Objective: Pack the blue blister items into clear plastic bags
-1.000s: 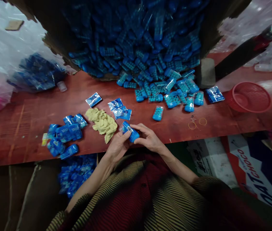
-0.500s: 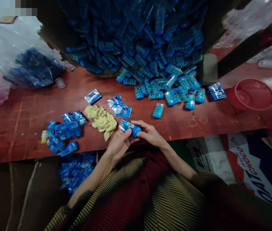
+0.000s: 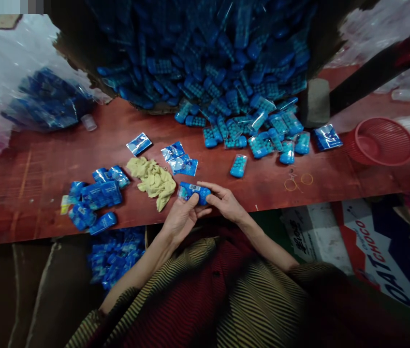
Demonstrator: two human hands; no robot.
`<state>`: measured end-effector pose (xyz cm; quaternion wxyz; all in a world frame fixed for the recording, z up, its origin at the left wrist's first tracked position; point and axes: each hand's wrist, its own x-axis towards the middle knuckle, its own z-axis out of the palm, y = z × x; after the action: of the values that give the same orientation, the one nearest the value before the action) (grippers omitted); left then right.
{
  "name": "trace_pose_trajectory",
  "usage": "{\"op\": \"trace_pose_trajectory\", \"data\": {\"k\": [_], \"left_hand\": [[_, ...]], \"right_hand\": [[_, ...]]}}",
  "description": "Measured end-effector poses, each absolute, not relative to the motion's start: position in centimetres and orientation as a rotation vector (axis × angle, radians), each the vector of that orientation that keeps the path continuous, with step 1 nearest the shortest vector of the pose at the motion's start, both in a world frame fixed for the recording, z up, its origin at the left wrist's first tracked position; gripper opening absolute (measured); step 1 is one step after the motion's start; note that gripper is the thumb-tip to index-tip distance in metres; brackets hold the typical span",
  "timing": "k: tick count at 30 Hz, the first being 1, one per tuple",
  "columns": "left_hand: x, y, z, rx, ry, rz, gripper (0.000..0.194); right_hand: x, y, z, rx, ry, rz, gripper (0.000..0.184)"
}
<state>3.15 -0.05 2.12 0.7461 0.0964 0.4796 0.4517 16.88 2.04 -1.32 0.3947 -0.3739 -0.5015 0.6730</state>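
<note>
My left hand (image 3: pixel 180 218) and my right hand (image 3: pixel 225 202) together grip one small blue packet (image 3: pixel 194 192) in clear wrap, held just above the near edge of the red table (image 3: pixel 45 159). A white label shows on the packet's top. A crumpled yellow cloth (image 3: pixel 152 180) lies just left of my hands. Two flat blue sachets (image 3: pixel 180 162) rest behind the packet. A single blue packet (image 3: pixel 238 166) lies apart to the right.
A big heap of blue packets (image 3: pixel 212 67) spills from a box at the back. A smaller pile (image 3: pixel 94 198) sits at the left. A red basket (image 3: pixel 381 141) stands right, rubber bands (image 3: pixel 297 181) nearby. A box of packets (image 3: pixel 116 253) is below the table.
The packet has turned in my hands so its white label faces up. The view has shifted slightly; my hands stay at the table's near edge.
</note>
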Motion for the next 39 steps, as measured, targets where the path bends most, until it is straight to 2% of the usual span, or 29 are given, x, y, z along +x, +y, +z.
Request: {"op": "trace_pose_trajectory", "data": {"k": [6,13,17,21,27,30,33,36,39], "left_hand": [[3.6,-0.1,1.8,0.184,1.088,1.078,0.027],[3.2,-0.1,1.5,0.062,1.048,0.929,0.020],[2.8,0.1,1.6,0.060,1.055,0.916,0.011],[2.7,0.4,1.5,0.043,1.065,0.897,0.011],[2.7,0.7,1.4,0.042,1.033,0.853,0.014],[2.8,0.6,1.4,0.084,1.070,0.870,0.013],[3.0,0.4,1.4,0.195,1.124,0.933,0.022],[3.1,0.2,1.2,0.328,1.183,0.952,0.036],[2.8,0.4,1.0,0.433,1.290,1.011,0.041]], "right_hand": [[16.3,1.7,-1.0,-1.031,-1.365,1.549,0.041],[16.5,2.1,-2.3,-1.001,-1.080,1.857,0.036],[16.1,2.0,-2.6,-1.004,-0.894,1.923,0.034],[15.9,2.0,-2.6,-1.005,-0.796,1.962,0.034],[16.3,2.2,-2.3,-1.039,-0.928,1.933,0.033],[16.4,2.1,-2.2,-1.128,-1.175,1.751,0.033],[16.2,1.9,-2.2,-1.217,-1.335,1.539,0.032],[15.9,1.6,-2.2,-1.245,-1.250,1.518,0.030],[15.9,1.5,-2.1,-1.225,-1.133,1.523,0.028]]}}
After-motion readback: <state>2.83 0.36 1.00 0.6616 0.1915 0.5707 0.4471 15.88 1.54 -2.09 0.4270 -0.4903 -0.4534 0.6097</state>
